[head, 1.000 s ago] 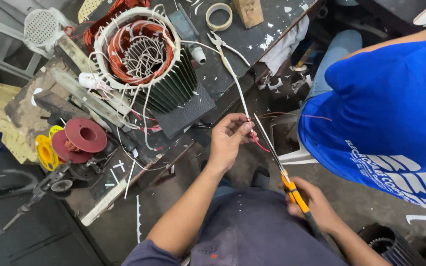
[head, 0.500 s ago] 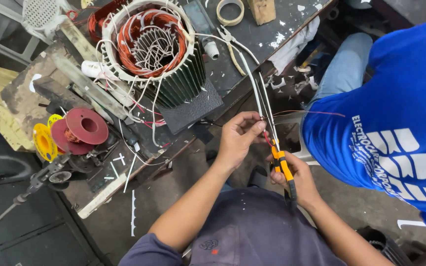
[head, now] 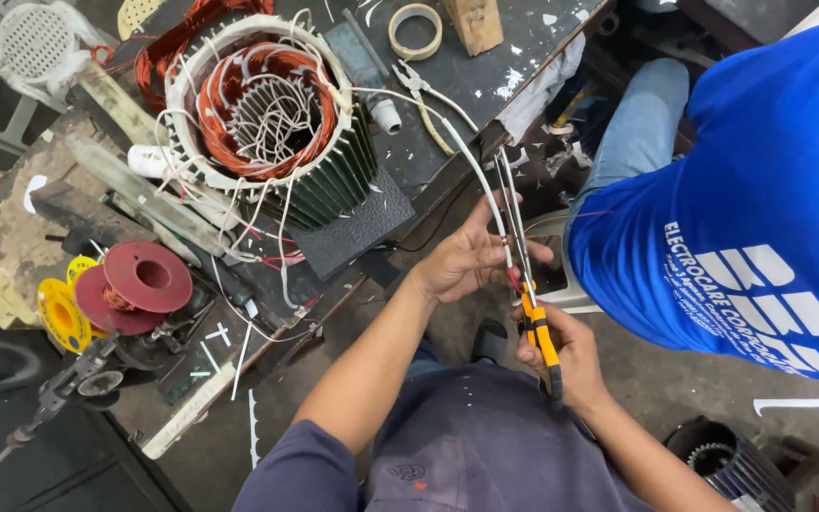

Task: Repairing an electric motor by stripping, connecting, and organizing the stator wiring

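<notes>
Your right grip (head: 561, 346) is closed on orange-handled pliers (head: 539, 327); your left grip (head: 471, 256) pinches white leads (head: 485, 194) just above, running up toward the motor stator (head: 267, 114).

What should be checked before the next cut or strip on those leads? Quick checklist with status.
1. Left hand pinches the white sleeved leads: ok.
2. Right hand grips the orange-handled pliers: ok.
3. Plier tip at the red wire end: cannot tell, too small.
4. Leads run free back to the stator: ok, no snag visible.
5. Left fingers clear of the tip: not ok, very close.
6. Person in blue shirt clear of the tool: ok, but close alongside.
</notes>
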